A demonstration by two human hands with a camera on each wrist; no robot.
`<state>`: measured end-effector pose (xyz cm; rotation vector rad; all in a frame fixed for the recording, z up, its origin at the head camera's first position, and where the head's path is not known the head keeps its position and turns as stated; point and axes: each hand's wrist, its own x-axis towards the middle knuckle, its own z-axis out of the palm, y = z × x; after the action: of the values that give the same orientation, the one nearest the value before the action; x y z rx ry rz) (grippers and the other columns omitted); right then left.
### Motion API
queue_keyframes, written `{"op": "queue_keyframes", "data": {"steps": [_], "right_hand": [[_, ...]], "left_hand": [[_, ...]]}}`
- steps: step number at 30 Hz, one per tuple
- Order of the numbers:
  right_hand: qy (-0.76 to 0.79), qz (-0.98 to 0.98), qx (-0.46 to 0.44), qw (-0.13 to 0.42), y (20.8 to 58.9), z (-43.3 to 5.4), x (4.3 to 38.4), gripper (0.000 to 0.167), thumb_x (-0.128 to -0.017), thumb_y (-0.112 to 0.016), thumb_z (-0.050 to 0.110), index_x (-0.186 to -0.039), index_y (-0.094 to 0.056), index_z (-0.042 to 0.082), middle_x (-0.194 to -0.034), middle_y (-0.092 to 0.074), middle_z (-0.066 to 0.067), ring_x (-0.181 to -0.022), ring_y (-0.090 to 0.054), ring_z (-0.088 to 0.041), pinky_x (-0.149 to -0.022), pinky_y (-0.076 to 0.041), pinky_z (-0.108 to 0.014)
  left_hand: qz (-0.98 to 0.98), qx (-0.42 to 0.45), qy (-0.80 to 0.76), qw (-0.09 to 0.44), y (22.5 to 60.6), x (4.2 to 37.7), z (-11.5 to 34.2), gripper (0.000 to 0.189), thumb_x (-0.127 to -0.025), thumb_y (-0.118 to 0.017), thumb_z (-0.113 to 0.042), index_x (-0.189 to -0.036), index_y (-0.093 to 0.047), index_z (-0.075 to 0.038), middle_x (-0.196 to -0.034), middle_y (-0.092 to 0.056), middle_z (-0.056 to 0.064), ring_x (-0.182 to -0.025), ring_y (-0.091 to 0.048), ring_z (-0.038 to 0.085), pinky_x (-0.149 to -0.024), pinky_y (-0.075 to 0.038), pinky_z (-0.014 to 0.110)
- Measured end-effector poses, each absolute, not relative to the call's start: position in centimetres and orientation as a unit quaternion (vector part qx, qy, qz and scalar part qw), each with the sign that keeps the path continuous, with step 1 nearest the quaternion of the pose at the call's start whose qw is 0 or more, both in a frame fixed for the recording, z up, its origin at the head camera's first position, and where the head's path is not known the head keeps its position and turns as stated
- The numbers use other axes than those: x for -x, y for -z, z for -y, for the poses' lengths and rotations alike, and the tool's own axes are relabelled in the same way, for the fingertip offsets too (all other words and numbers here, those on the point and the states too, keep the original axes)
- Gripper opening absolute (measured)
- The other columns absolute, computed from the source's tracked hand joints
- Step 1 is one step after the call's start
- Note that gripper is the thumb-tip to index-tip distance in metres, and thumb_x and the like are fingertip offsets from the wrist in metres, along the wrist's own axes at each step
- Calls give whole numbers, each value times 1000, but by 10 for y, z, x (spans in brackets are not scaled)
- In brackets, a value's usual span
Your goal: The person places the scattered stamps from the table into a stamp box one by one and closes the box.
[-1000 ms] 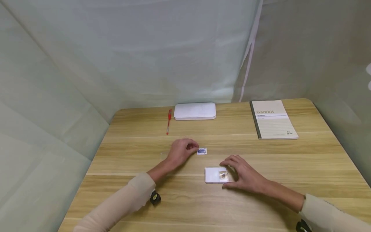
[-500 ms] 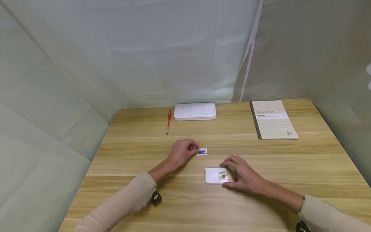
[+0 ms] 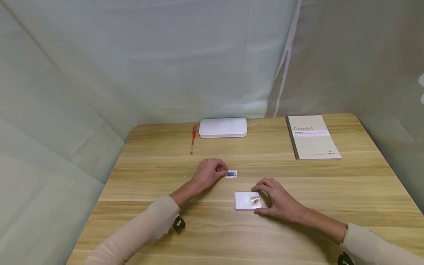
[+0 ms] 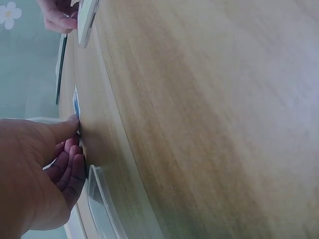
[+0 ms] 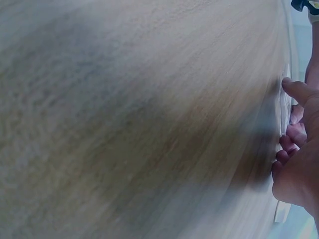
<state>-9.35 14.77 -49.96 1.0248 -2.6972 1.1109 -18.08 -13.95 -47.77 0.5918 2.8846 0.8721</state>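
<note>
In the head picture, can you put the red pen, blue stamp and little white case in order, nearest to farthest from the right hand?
1. Little white case, held by the right hand.
2. Blue stamp, pinched by the left hand.
3. Red pen, farther back on the left.

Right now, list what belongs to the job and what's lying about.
In the job, apparently:
blue-printed white slip, at left hand
rectangular white case, in right hand
brown square on that case

Likely lying about:
thin red pen
rounded white box
dark-spined cream notebook
clear plastic tray

Wooden table, pale fabric walls
</note>
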Motion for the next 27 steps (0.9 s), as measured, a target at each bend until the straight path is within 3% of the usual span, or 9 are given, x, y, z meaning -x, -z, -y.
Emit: {"op": "queue_keyframes", "data": {"steps": [27], "right_hand": [[-355, 874, -330, 19, 499, -148, 93, 61, -70, -101, 26, -121, -72, 7, -121, -65, -2, -116, -57, -21, -103, -50, -51]], "left_hand": [[-939, -204, -270, 62, 474, 185, 140, 7, -96, -82, -20, -93, -80, -15, -81, -70, -7, -74, -61, 5, -70, -53, 24]]}}
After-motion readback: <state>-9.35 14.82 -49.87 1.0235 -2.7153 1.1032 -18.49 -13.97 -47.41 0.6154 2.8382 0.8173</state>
